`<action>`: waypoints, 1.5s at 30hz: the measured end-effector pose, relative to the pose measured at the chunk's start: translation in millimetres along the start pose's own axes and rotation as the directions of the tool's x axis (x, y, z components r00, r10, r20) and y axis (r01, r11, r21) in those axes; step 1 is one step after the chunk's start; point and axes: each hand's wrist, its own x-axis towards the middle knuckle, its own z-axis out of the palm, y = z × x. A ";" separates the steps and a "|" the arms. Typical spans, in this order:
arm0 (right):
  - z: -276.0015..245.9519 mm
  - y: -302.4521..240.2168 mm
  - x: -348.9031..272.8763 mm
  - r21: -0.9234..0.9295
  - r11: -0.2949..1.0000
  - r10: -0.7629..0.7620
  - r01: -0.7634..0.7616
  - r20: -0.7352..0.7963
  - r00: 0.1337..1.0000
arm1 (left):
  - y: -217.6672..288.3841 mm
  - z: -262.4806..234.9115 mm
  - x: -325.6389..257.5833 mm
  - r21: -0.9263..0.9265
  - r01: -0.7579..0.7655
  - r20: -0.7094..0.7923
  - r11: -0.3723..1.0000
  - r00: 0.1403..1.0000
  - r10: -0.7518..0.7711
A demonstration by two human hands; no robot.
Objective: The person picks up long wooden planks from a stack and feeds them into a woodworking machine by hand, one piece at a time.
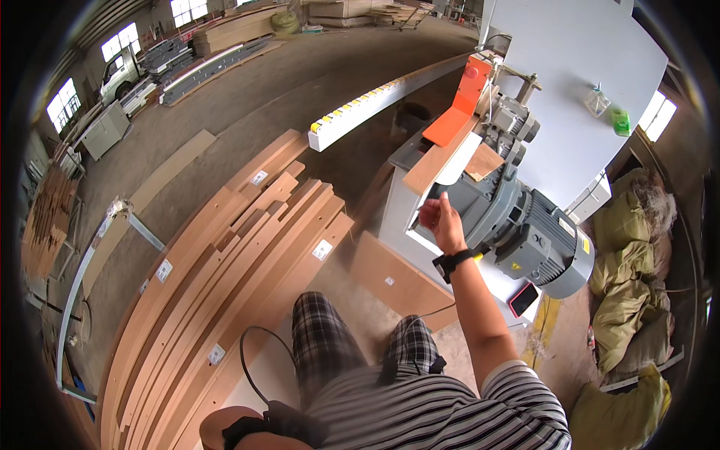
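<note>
Head view shows the right hand (442, 217) raised in front of the grey electric motor (525, 232), fingers loosely curled and holding nothing, just below the near end of a narrow wooden board (439, 159) that lies on the machine. An orange guard (459, 109) stands above the motor, beyond the board. Left of the motor, a stack of long wooden strips (240, 255) lies on the floor. The left hand (244, 433) is at the lower edge; I cannot tell its grip.

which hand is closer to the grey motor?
Right. The right hand is raised just left of the grey motor, close to its housing. The left hand sits low by the person's body, far off.
</note>
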 end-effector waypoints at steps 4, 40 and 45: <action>39.7 -22.2 1.3 -0.002 0.996 0.092 -0.092 0.061 0.994 | -3.0 -6.7 -2.9 -0.058 0.017 0.064 0.998 0.998 -0.013; 121.5 25.6 -143.0 -0.303 0.928 0.307 -0.218 0.290 0.906 | -122.4 -63.7 -216.1 0.012 0.913 -0.491 0.409 0.361 -0.793; 126.0 35.7 -168.3 -0.308 0.942 0.288 -0.135 0.527 0.799 | -127.6 -62.0 -213.0 -0.053 0.849 -0.524 0.525 0.424 -0.739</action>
